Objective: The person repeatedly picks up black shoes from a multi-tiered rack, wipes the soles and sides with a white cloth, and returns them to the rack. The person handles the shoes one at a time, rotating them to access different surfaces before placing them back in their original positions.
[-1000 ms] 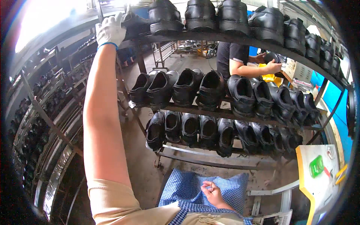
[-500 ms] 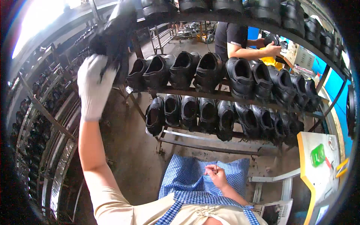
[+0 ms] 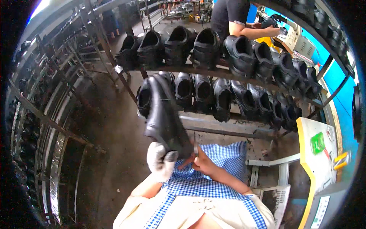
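Vs 0.5 s ago: L hand (image 3: 162, 162), white glove, down from upper L to front of apron (image 3: 232, 154); blk shoe (image 3: 164, 114) came w/ it, now over lap, sole end blurred. L hand grasping shoe at its lower end, fingers wrapped. R hand (image 3: 205, 163), bare, now raised beside same end; thin item at fingertips, grip can't tell. View tilted lower: top shelf mostly out of frame.

Surface/room: grey floor (image 3: 106, 164), scuffed; metal rack (image 3: 179, 70) ahead, blk shoes in rows; more racking at L (image 3: 45, 118).

Other: held shoe blocks part of lower row. R side: white desk (image 3: 324, 171), yellow edge, w/ green item (image 3: 317, 143); white chair (image 3: 284, 191) near apron. Co-worker (image 3: 225, 19) behind rack, dark top, blk item in hands.
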Motion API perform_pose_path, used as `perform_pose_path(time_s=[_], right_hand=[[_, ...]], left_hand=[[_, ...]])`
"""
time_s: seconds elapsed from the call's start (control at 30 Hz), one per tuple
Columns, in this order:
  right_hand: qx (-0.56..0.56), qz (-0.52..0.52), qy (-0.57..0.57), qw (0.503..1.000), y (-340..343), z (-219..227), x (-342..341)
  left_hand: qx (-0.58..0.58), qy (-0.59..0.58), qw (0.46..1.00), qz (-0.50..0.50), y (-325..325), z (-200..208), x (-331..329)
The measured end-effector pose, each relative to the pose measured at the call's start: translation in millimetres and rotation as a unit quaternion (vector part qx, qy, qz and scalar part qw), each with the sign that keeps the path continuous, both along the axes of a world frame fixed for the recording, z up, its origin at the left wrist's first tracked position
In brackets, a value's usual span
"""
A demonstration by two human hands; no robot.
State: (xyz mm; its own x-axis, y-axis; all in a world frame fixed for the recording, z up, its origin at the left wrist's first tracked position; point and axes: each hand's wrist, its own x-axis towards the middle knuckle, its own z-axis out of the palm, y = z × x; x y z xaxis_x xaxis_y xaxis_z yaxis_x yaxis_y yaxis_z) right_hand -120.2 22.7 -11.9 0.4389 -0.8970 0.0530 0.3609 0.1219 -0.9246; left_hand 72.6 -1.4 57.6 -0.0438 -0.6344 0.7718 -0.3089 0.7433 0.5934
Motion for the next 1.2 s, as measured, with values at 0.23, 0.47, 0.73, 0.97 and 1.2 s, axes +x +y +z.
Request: perform_pose_path(time_s=[0.23,0.47,0.73,0.97,1.2], right_hand=[[0.193,-0.044,-0.291,0.936,10,-70,-35],[0.038,-0.165,0.281,0.945,65,-3,-61],[0.282,-0.156,0.050,0.945,89,-22,-76],[0.302,-0.220,0.060,0.926,91,-28,-70],[0.398,-0.230,-0.090,0.884,84,-52,-84]], left_hand=[[0.096,-0.203,0.941,-0.253,-11,25,-17],[0.333,0.248,0.885,-0.211,-34,16,-23],[0.425,0.289,0.796,-0.321,-35,6,-33],[0.421,0.245,0.827,-0.280,-28,8,-33],[0.414,0.277,0.836,-0.230,-43,-11,-28]])
